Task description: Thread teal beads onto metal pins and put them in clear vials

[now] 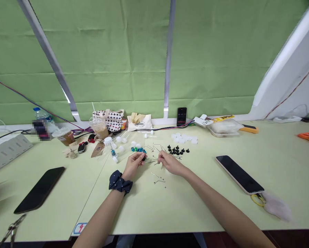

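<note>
My left hand [134,163] is pinched shut on a small dark bead near the middle of the pale green table [195,203]. A dark scrunchie [119,183] sits on that wrist. My right hand [168,161] is closed on a thin metal pin, its tip pointing toward the left hand. Blue-green beads [138,149] lie just beyond the left hand. Black beads [177,150] lie beyond the right hand. Loose metal pins [159,179] rest on the table between my forearms.
White caps [184,138] lie farther back. One phone [239,174] rests at the right, another phone [40,189] at the left, a third phone [181,116] leans on the green wall. Drink cups [99,126], bags and cables crowd the back left.
</note>
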A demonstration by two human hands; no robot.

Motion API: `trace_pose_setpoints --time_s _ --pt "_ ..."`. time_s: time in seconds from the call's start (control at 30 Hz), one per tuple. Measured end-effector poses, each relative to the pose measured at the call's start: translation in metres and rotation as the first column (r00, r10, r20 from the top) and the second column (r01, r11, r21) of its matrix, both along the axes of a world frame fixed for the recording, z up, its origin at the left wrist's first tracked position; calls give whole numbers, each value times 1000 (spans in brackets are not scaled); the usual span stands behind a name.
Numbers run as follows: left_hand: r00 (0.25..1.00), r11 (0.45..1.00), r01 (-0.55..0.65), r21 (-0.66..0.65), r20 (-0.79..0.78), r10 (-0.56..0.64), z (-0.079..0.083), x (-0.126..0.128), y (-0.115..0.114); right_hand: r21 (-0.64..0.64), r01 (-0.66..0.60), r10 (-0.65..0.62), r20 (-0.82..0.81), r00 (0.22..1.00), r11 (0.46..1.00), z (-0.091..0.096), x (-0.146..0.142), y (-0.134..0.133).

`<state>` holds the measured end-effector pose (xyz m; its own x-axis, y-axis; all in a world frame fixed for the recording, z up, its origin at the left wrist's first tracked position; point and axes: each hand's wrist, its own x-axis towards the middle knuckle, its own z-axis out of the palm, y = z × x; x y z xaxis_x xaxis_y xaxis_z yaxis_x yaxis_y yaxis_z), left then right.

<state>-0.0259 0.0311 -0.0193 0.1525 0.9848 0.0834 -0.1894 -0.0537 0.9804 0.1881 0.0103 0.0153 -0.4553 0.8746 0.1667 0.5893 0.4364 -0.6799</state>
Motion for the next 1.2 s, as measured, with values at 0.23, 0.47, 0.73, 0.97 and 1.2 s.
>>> trace_pose_setpoints --time_s 0.23,0.47,0.73,0.97,1.2 --pt "999 998 48 -38 18 -48 -3 2 0 -115 62 -77 -137 988 991 -16 8 13" --pt "996 995 91 -49 24 -89 0 3 -1 -292 20 -168 -492 854 956 -19 9 19" --pt "995 995 89 -48 46 -87 0 3 -2 -443 -158 -110 -520 847 883 15 28 9" --pt "991 992 115 -55 70 -111 0 1 -2 -228 -153 100 -230 968 962 23 35 -18" --pt "989 989 138 -51 67 -135 -2 2 -1 -168 -36 30 -40 999 985 -6 41 -70"
